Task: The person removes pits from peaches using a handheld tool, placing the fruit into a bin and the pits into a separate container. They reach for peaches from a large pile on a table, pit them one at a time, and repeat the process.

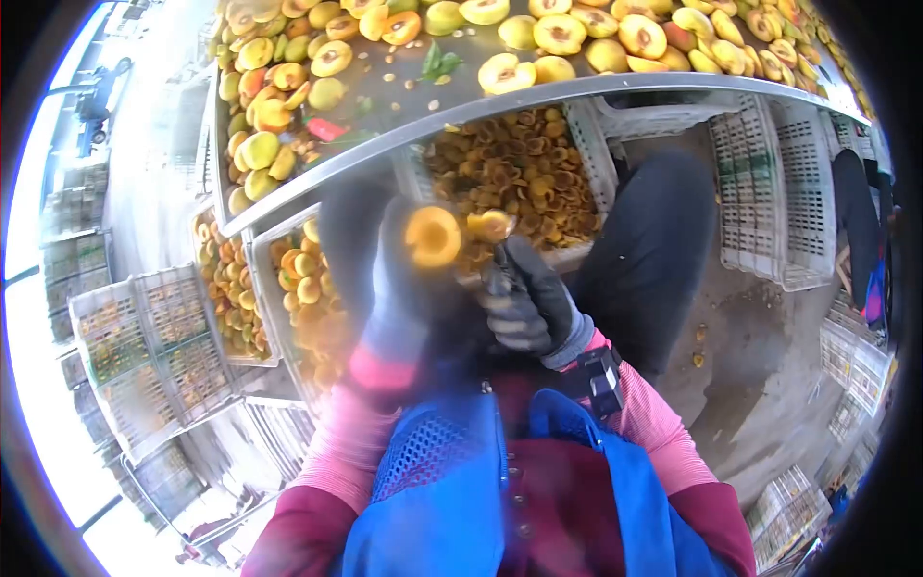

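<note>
My left hand, in a grey glove and blurred, is closed around a yellow peach half, its cut face and round hollow turned up. Just to its right, my right hand, in a grey and black glove, grips a small dark-handled tool; its exact kind is hard to make out. At the tool's tip sits a wet orange piece of peach, a little apart from the half. Below both hands, between my knees, stands a crate of brown-orange peach scraps.
A metal-edged table covered with halved peaches spans the front, with a green leaf on it. Crates of peaches stand at my left. White plastic crates stack at the right, near another person's leg.
</note>
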{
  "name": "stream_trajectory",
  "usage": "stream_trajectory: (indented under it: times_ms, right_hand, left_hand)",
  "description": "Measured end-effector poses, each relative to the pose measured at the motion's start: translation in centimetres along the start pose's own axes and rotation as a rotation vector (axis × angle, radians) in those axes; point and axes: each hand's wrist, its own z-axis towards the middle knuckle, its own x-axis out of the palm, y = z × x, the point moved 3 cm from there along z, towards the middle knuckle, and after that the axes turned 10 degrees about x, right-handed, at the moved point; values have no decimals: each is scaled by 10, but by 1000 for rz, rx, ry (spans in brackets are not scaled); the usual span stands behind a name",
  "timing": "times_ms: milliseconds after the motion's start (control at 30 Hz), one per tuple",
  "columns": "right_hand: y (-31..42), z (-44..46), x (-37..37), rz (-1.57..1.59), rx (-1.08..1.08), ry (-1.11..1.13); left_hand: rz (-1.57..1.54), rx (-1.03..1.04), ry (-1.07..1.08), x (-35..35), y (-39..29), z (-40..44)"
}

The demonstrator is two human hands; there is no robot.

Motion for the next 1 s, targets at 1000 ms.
stream_trajectory:
  times_ms: [1000]
  right_hand:
    - [39,32,-18,-321,-77,-611]
  left_hand:
    - [872,-157,583,-55,145,194]
